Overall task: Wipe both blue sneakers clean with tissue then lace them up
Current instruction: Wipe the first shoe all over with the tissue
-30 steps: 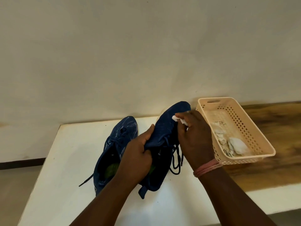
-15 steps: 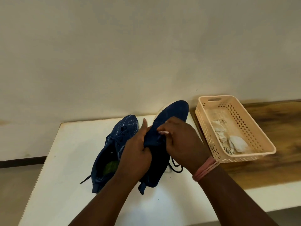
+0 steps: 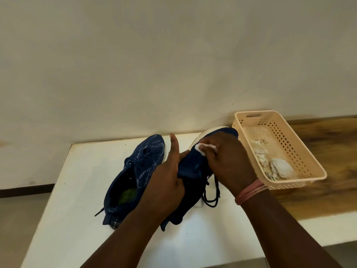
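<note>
Two blue sneakers are on the white table (image 3: 77,200). The left sneaker (image 3: 139,167) lies flat, laced, with a green insole showing. The right sneaker (image 3: 193,167) is tilted on its side, white sole edge toward the wall, black laces dangling loose. My left hand (image 3: 166,178) grips this sneaker around its middle, thumb pointing up. My right hand (image 3: 226,159) pinches a small white tissue (image 3: 202,147) and presses it against the toe part of the upper.
A beige perforated plastic basket (image 3: 301,144) sits at the right on a wooden surface (image 3: 328,190), holding crumpled used tissues (image 3: 278,167). A plain wall rises right behind the table. The table's left edge drops to the floor.
My right hand slid the tissue from mid-shoe back up toward the toe. My left thumb straightened upward. The held sneaker turned, showing more white sole.
</note>
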